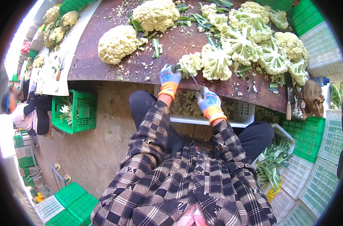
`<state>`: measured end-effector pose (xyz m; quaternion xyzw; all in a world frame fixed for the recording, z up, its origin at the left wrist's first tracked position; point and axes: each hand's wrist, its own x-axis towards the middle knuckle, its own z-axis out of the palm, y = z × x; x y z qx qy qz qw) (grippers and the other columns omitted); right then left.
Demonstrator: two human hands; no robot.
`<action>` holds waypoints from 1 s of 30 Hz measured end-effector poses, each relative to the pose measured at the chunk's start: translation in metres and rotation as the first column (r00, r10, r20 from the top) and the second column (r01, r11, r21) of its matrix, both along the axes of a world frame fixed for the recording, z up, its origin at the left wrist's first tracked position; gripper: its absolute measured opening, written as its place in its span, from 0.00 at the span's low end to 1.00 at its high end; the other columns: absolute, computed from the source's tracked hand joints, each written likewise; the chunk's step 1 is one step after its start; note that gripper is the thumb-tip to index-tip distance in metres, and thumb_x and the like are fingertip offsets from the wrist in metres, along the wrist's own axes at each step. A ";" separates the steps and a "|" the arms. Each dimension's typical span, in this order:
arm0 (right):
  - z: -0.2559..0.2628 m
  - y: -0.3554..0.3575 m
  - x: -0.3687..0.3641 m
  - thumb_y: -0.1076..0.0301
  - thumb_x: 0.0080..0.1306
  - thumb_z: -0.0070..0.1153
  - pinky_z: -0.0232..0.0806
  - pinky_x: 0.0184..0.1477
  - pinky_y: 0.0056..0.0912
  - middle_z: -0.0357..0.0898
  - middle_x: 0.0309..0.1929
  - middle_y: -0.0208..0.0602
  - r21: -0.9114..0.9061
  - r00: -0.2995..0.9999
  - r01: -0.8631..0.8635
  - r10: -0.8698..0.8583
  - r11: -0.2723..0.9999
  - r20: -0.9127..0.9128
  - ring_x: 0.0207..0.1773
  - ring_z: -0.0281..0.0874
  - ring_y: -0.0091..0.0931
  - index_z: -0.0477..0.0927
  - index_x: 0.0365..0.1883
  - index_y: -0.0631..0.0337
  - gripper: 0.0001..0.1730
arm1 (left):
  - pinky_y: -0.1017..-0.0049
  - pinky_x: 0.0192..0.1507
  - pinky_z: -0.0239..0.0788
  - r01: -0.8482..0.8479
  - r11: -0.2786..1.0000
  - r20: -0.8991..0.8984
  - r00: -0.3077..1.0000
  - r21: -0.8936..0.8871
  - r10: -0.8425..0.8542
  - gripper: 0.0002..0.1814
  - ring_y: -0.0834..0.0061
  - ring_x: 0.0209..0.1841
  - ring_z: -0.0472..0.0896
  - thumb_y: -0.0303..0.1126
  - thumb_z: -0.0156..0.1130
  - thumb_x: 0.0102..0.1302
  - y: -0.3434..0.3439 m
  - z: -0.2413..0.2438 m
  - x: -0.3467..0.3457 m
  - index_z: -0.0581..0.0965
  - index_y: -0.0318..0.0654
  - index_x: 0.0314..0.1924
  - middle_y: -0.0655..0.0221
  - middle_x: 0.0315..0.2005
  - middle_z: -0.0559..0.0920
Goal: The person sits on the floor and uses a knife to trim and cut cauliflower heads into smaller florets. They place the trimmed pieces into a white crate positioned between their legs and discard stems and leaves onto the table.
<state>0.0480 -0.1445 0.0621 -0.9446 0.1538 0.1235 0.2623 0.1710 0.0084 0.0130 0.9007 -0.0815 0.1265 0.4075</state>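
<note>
Both my hands wear blue-grey work gloves with orange cuffs. My left hand (170, 76) is closed on a cauliflower piece (190, 64) at the front edge of the dark table (171, 45). My right hand (209, 101), to the right and nearer my body, grips a knife; its thin blade (194, 80) points up and left toward the piece, and the handle is hidden in the glove. Beside the piece lies a cut floret (216, 62), with a heap of cut cauliflower (240, 42) behind it. Two large heads (117, 44) (156, 15) sit at the upper left.
Below the table edge, a white crate (211, 122) holds florets. A wooden-handled knife (288, 110) lies at the table's right end by a brown cloth (312, 97). Green crates (304, 138) and white crates (320, 183) stand right. A seated person (26, 115) is far left, beside a green crate (84, 113).
</note>
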 end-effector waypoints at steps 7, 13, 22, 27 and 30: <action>-0.011 -0.032 -0.042 0.53 0.61 0.51 0.68 0.45 0.45 0.80 0.38 0.49 0.107 0.991 0.133 -0.134 0.985 -0.001 0.44 0.77 0.44 0.75 0.44 0.56 0.19 | 0.66 0.54 0.65 0.035 0.996 -0.100 0.994 -0.086 -0.043 0.21 0.58 0.52 0.73 0.29 0.62 0.46 0.001 0.010 0.025 0.79 0.45 0.45 0.60 0.48 0.76; -0.021 -0.036 -0.059 0.56 0.59 0.54 0.68 0.42 0.44 0.80 0.36 0.48 0.305 0.953 0.184 -0.246 0.935 0.179 0.41 0.77 0.45 0.75 0.43 0.58 0.18 | 0.62 0.62 0.57 0.340 0.689 0.027 0.887 0.640 -0.462 0.27 0.56 0.62 0.62 0.39 0.63 0.50 -0.053 0.074 0.030 0.73 0.61 0.54 0.72 0.57 0.70; 0.001 -0.027 -0.055 0.57 0.60 0.56 0.68 0.39 0.41 0.81 0.33 0.47 0.479 0.927 0.221 -0.335 0.850 0.167 0.37 0.78 0.44 0.75 0.45 0.60 0.20 | 0.83 0.31 0.69 -0.102 0.962 -0.460 0.888 -0.254 -0.027 0.10 0.82 0.24 0.75 0.33 0.66 0.56 -0.028 0.061 0.055 0.81 0.38 0.37 0.72 0.24 0.80; 0.012 -0.013 -0.030 0.57 0.61 0.55 0.69 0.40 0.39 0.81 0.35 0.47 0.463 0.917 0.131 -0.285 0.877 0.280 0.39 0.78 0.43 0.75 0.45 0.60 0.19 | 0.76 0.20 0.70 -0.286 0.871 -0.543 0.839 -0.399 0.026 0.09 0.79 0.21 0.75 0.33 0.64 0.58 0.005 0.021 0.066 0.80 0.34 0.33 0.71 0.23 0.79; 0.018 0.001 -0.015 0.62 0.62 0.57 0.69 0.33 0.32 0.81 0.31 0.46 0.498 0.903 0.056 -0.257 0.865 0.344 0.31 0.80 0.35 0.75 0.45 0.62 0.17 | 0.74 0.22 0.72 -0.509 0.522 -0.637 0.765 -0.684 -0.089 0.10 0.73 0.25 0.80 0.34 0.63 0.60 0.012 0.025 0.056 0.78 0.37 0.38 0.68 0.27 0.82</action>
